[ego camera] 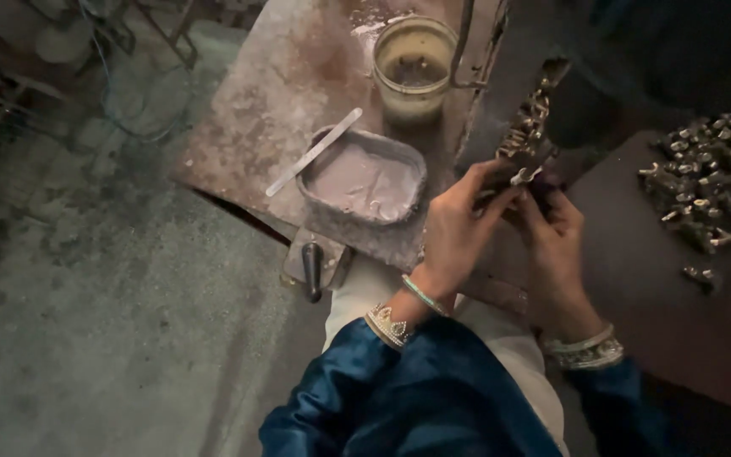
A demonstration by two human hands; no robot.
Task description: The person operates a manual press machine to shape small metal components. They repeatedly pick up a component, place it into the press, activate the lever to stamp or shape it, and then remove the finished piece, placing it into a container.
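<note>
My left hand [460, 227] and my right hand [556, 241] are close together in front of me, both gripping a cluster of small brass-coloured metal castings [528, 135] that sticks up between the fingertips. Both wrists wear bangles, and the sleeves are dark blue. Left of my left hand stands a battered grey container of pale pinkish paste [365, 182], with a flat metal strip [315, 151] leaning on its rim.
A glass jar [414, 63] with murky liquid stands behind the paste container on a rusty metal plate [272, 110]. A heap of similar metal castings [712, 178] lies on the dark surface at right. A small dark-handled tool [312, 269] rests below the container. Concrete floor [103, 296] lies left.
</note>
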